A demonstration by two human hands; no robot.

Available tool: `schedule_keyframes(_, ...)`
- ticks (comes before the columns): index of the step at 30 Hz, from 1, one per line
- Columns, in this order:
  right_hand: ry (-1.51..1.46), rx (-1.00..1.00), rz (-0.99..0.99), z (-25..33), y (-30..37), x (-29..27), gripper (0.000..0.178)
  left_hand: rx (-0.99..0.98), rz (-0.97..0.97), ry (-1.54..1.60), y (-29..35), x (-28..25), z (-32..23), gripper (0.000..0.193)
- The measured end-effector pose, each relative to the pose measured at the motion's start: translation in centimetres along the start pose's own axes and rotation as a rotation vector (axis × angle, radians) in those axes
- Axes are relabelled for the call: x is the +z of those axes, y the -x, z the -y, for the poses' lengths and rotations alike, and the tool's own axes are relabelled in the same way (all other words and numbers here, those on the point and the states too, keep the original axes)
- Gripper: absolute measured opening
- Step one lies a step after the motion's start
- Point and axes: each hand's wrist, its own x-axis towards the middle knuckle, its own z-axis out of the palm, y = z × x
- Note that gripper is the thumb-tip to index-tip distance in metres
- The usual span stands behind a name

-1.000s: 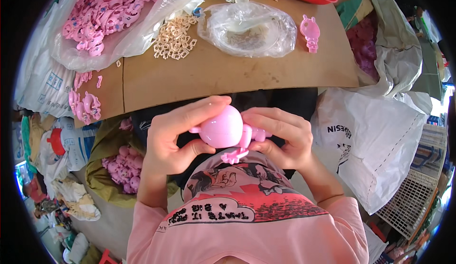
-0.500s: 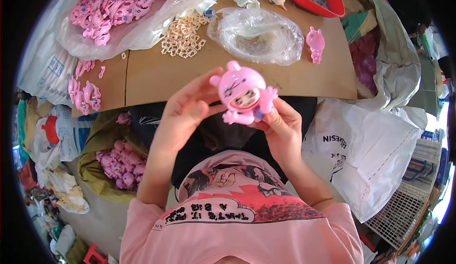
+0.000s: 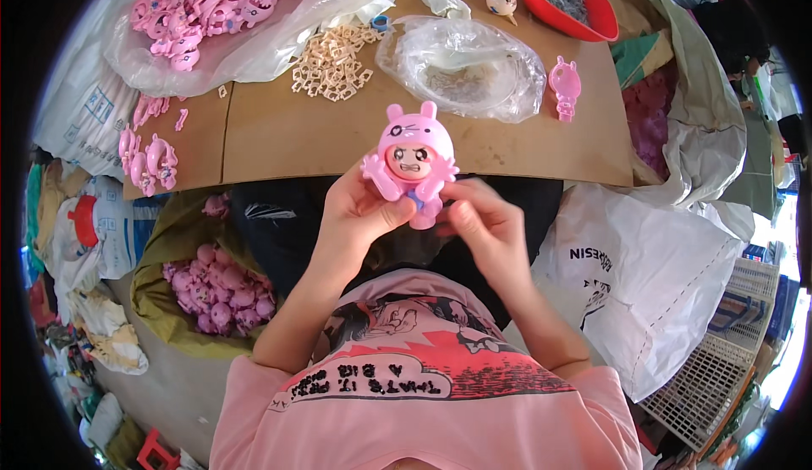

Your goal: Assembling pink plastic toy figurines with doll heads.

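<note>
A pink toy figure [image 3: 414, 165] with a rabbit-eared hood, a grimacing face and raised arms stands upright above the table's near edge. My left hand [image 3: 359, 212] grips it low on the body, thumb across the front near a blue patch. Just beside the figure's other side is my right hand [image 3: 491, 225], its fingers loosely bent and thumb apart from them. Whether its fingertips touch the figure is hard to tell. Beyond lie a clear plastic bag [image 3: 461, 68] and a pink rabbit-shaped shell piece [image 3: 564, 89].
On the cardboard-topped table [image 3: 296, 144] are a heap of pink parts [image 3: 203, 9] in plastic, small cream pieces [image 3: 331, 60], a round face piece [image 3: 501, 1] and a red tray [image 3: 596, 26] of small grey parts. An olive sack [image 3: 161, 305] of pink pieces stands below left, a white sack [image 3: 643, 284] right.
The figure has turned upright to face me and moved slightly left. My left hand has taken hold of its lower body; my right hand has let go and shifted off its side.
</note>
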Motion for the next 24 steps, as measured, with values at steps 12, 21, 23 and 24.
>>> schedule_keyframes(12, -0.27, 0.193, 0.167, 2.9, -2.5, -1.8, 0.058, -0.185, 0.183, -0.027, 0.6, 0.4, -1.8, 0.061)
schedule_keyframes(21, -0.338, 0.161, 0.176, 2.3, -1.9, -2.5, 0.047, -0.358, 0.204, 0.029, -0.1, -1.0, -1.4, 0.052)
schedule_keyframes(23, -0.348, 0.171, 0.223, 2.8, -1.6, -2.9, 0.046, -0.34, 0.255, 0.013, -0.2, -1.4, -1.1, 0.053)
schedule_keyframes(24, -0.347, 0.173, 0.221, 2.9, -1.5, -2.8, 0.046, -0.325, 0.302, -0.002, -0.1, -1.6, -1.0, 0.054)
